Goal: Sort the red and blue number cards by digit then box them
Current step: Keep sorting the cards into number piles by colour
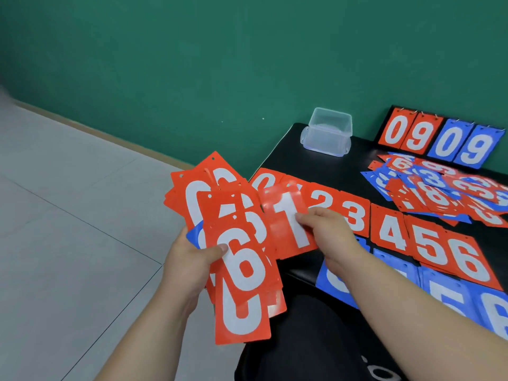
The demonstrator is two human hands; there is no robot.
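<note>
The left hand (189, 259) has its grip clamped on a loose fan of red cards (239, 270), thumb pressed on a 6 at the front, and the edge of a blue card (196, 235) peeks out behind. The fan is held off the left end of the red row (390, 232), out over the grey tiled floor (68, 202). That row lies on the black table (316, 166) and reads 0, 2, 3, 4, 5, 6. The right hand (327, 235) pinches a red 1 card (288, 215), grip closed on its lower right edge. It holds the card above the row's left end, so it hides whatever lies between the 0 and the 2. On the near side of the red row runs a blue row (445, 295); the right forearm crosses it and covers its left cards, leaving only a 5 and a 6 readable. Beyond the red row's right half lies a mixed pile (439, 193) of red and blue cards. Farther back a flip scoreboard (439, 138) reading 0 9 0 9 stands by the green wall (192, 64). A clear plastic box (327, 130) sits at the table's far corner, behind the red row's left end.
</note>
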